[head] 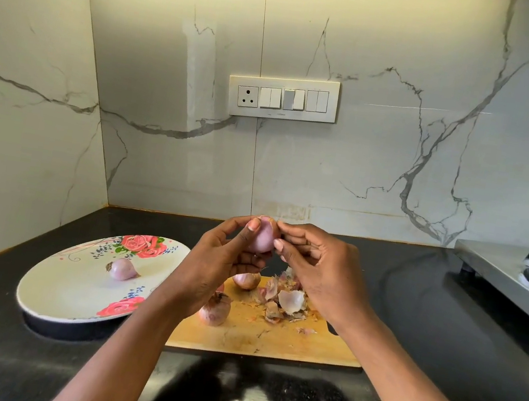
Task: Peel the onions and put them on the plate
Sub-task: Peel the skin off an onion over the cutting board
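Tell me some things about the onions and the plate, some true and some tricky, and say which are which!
1. One peeled onion lies on the flowered plate. True.
2. Both hands hold an onion up in the air. True: the left hand and right hand grip it.
3. The cutting board has no peels. False: a pile of onion skins lies on it.
4. The plate holds three onions. False: just one.
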The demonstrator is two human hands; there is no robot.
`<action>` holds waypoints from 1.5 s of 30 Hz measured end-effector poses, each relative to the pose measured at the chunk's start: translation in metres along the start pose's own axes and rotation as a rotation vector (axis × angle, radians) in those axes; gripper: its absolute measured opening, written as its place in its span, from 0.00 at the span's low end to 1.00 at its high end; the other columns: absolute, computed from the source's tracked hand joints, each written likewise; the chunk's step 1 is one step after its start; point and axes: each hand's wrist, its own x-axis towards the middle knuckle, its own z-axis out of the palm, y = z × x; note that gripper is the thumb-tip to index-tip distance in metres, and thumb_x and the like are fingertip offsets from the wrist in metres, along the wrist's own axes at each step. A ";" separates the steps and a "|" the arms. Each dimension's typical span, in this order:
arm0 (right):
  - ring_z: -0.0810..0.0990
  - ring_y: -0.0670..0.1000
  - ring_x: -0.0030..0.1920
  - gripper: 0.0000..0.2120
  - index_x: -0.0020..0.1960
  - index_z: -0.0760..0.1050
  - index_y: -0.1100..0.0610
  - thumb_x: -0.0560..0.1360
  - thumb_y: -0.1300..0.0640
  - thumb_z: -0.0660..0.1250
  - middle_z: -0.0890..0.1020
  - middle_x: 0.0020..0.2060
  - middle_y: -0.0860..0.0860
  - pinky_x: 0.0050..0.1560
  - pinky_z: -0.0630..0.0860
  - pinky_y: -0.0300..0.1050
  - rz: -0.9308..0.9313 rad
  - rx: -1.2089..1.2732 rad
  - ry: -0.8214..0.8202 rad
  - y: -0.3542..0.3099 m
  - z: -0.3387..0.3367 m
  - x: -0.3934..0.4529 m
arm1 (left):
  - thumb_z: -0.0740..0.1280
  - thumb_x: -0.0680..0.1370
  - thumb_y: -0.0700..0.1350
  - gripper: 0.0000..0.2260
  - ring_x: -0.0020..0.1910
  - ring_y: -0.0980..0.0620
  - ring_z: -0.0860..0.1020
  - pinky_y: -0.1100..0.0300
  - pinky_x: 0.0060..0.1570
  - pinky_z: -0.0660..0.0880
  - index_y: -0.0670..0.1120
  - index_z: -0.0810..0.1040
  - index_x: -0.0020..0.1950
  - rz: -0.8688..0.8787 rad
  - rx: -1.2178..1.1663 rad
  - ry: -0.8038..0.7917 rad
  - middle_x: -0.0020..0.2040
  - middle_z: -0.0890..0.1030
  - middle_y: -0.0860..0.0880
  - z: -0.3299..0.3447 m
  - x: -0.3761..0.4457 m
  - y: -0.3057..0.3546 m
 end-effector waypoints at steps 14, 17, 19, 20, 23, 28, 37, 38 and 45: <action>0.86 0.41 0.45 0.09 0.57 0.84 0.60 0.76 0.62 0.73 0.88 0.45 0.49 0.48 0.84 0.40 -0.022 -0.038 0.046 0.004 0.004 -0.001 | 0.62 0.79 0.56 0.20 0.45 0.49 0.83 0.56 0.50 0.79 0.47 0.77 0.67 -0.029 -0.001 0.003 0.52 0.85 0.42 0.001 0.001 -0.002; 0.86 0.42 0.45 0.09 0.56 0.84 0.60 0.76 0.62 0.74 0.88 0.45 0.49 0.48 0.84 0.43 -0.028 -0.061 0.060 0.004 0.005 -0.001 | 0.62 0.79 0.57 0.21 0.46 0.48 0.82 0.56 0.51 0.80 0.47 0.77 0.67 -0.031 0.003 0.007 0.52 0.85 0.41 0.001 0.000 -0.002; 0.87 0.43 0.44 0.08 0.54 0.85 0.59 0.76 0.61 0.74 0.88 0.44 0.48 0.48 0.85 0.46 -0.013 -0.065 0.076 0.004 0.005 -0.001 | 0.62 0.79 0.57 0.21 0.45 0.47 0.82 0.55 0.51 0.80 0.47 0.77 0.66 -0.035 -0.003 0.010 0.52 0.85 0.40 0.001 0.000 -0.002; 0.87 0.44 0.43 0.07 0.53 0.85 0.59 0.75 0.62 0.74 0.88 0.43 0.48 0.47 0.85 0.48 -0.004 -0.061 0.090 0.005 0.005 0.000 | 0.62 0.80 0.56 0.20 0.45 0.47 0.82 0.54 0.51 0.80 0.46 0.77 0.66 -0.038 -0.008 0.008 0.52 0.85 0.40 0.001 0.000 -0.002; 0.87 0.44 0.43 0.06 0.52 0.85 0.59 0.75 0.62 0.74 0.88 0.42 0.48 0.47 0.85 0.48 0.014 -0.045 0.102 0.004 0.004 -0.001 | 0.61 0.81 0.55 0.19 0.44 0.48 0.82 0.55 0.51 0.80 0.46 0.77 0.66 -0.045 -0.018 0.006 0.50 0.85 0.40 0.002 0.000 -0.002; 0.86 0.39 0.48 0.11 0.57 0.85 0.55 0.76 0.56 0.75 0.87 0.48 0.45 0.51 0.83 0.40 0.020 -0.043 0.020 0.000 0.003 -0.003 | 0.60 0.82 0.56 0.19 0.43 0.51 0.83 0.57 0.48 0.79 0.45 0.77 0.67 -0.040 0.014 0.035 0.48 0.85 0.44 0.001 0.001 -0.001; 0.84 0.41 0.38 0.02 0.46 0.84 0.58 0.74 0.61 0.76 0.85 0.37 0.44 0.38 0.79 0.33 -0.017 -0.152 0.124 -0.003 0.007 -0.003 | 0.65 0.78 0.57 0.20 0.43 0.52 0.84 0.59 0.48 0.80 0.50 0.76 0.67 -0.005 0.068 0.051 0.46 0.86 0.48 0.005 0.000 -0.001; 0.84 0.42 0.37 0.02 0.45 0.83 0.58 0.74 0.62 0.76 0.85 0.36 0.43 0.37 0.79 0.34 -0.014 -0.163 0.134 -0.004 0.008 -0.003 | 0.66 0.77 0.58 0.21 0.44 0.52 0.84 0.59 0.48 0.80 0.51 0.75 0.67 -0.003 0.081 0.052 0.46 0.86 0.49 0.005 0.000 -0.001; 0.83 0.41 0.34 0.04 0.43 0.81 0.57 0.73 0.62 0.76 0.83 0.33 0.43 0.34 0.77 0.30 0.022 -0.214 0.167 -0.005 0.009 -0.001 | 0.68 0.75 0.56 0.20 0.46 0.52 0.83 0.58 0.53 0.80 0.54 0.76 0.66 0.003 0.068 -0.002 0.48 0.86 0.48 0.005 -0.002 0.001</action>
